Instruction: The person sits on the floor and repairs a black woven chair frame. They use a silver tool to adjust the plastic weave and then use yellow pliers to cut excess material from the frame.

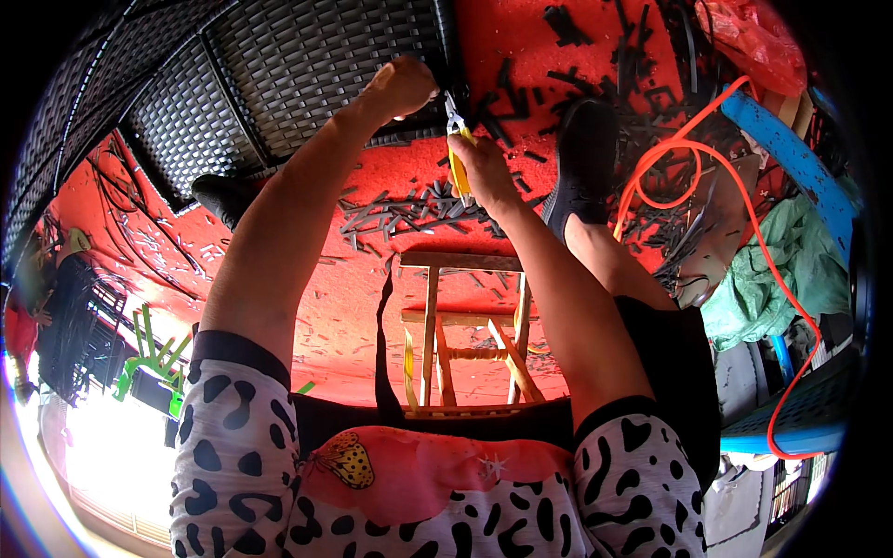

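Note:
A black woven wicker panel [298, 65] with a dark frame stands tilted in front of me. My left hand [405, 88] is at its lower right edge, fingers curled together; what they pinch is hidden. Just to the right, my right hand [484, 170] grips a pair of cutting pliers [458, 167] with yellow handles. The metal jaws point up, close to the panel's edge and beside my left fingers. Whether the jaws touch the wicker I cannot tell.
Short black strip offcuts [419, 214] litter the red floor [344, 316]. Below my arms is a wooden stool [460, 262]. An orange hose [763, 232] loops at right, near green sheeting [781, 270] and a blue curved piece [791, 153]. Long black strips [130, 205] lie at left.

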A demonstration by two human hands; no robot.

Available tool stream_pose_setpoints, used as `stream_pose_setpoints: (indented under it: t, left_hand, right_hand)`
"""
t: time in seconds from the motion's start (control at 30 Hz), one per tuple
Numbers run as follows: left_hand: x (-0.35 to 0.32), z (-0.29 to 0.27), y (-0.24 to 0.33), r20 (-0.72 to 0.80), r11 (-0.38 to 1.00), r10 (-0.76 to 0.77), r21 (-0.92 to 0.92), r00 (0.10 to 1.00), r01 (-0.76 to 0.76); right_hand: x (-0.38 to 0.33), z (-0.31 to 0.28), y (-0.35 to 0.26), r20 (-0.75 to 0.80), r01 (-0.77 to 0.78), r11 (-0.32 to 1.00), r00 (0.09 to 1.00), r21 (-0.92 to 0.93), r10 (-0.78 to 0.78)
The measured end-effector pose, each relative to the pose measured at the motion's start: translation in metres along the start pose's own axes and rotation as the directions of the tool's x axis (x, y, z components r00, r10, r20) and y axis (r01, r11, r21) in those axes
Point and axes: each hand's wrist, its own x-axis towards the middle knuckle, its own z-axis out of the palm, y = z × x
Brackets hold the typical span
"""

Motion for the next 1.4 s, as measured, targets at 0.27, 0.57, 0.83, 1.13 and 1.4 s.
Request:
stream_pose_setpoints:
  t: [0.27,0.57,0.83,1.13,1.4]
  left_hand:
    - [-0.003,-0.016,0.01,0.124,0.996,-0.07,-0.037,0.99,0.075]
    - [-0.001,-0.016,0.007,0.129,0.995,-0.069,-0.067,0.989,0.078]
    - [-0.006,-0.017,0.009,0.118,0.99,-0.025,-0.133,0.993,0.041]
    - [-0.009,-0.019,0.013,0.147,0.998,0.001,-0.066,0.989,0.009]
    - [-0.007,-0.018,0.011,0.123,0.992,-0.047,-0.109,0.991,0.061]
  right_hand:
    - [0.005,-0.003,0.004,-0.001,-0.022,1.0,1.0,-0.019,0.022]
    - [0.007,0.0,-0.002,-0.033,-0.077,0.994,0.997,-0.079,0.075]
    - [0.002,0.005,-0.009,-0.067,-0.082,0.996,0.994,0.035,0.084]
    - [0.005,-0.013,-0.012,0.041,-0.036,0.977,0.998,-0.208,0.045]
    - [0.0,-0.004,-0.004,-0.034,-0.043,0.991,0.999,-0.124,0.039]
